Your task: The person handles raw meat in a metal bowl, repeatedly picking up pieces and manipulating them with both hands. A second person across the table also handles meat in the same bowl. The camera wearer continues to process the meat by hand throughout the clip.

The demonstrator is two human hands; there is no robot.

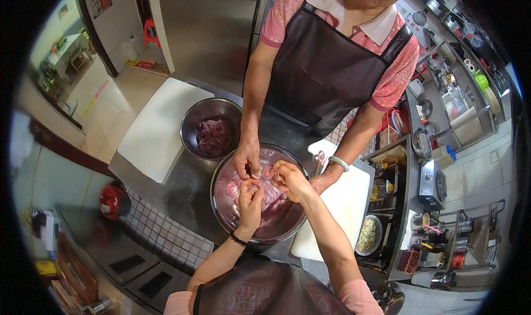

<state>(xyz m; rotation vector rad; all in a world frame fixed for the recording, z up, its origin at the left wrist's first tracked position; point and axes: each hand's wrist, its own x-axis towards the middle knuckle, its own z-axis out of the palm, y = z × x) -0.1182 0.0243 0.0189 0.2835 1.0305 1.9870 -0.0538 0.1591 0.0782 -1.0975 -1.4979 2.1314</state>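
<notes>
A large stainless steel bowl [216,219] stands in front of me with pale pink raw meat [271,199] in it. Over the meat, my left hand [250,205] has thumb and fingers pinched on a bit of it. My right hand [290,182] is bent down beside it, its fingertips also pinching the meat. What exactly lies between my fingertips is partly hidden. Opposite me, a co-worker's hand [247,159] reaches into the bowl and nearly touches my fingers. The co-worker's other hand [321,183] rests at the bowl's right rim, partly behind my wrist.
A smaller metal bowl [186,143] holds darker raw meat slices [214,136]. White cutting boards lie left [151,124] and right [332,215] on the steel table [186,203]. Pink-handled scissors [320,156] lie near the right board. A co-worker in an apron [323,66] stands opposite.
</notes>
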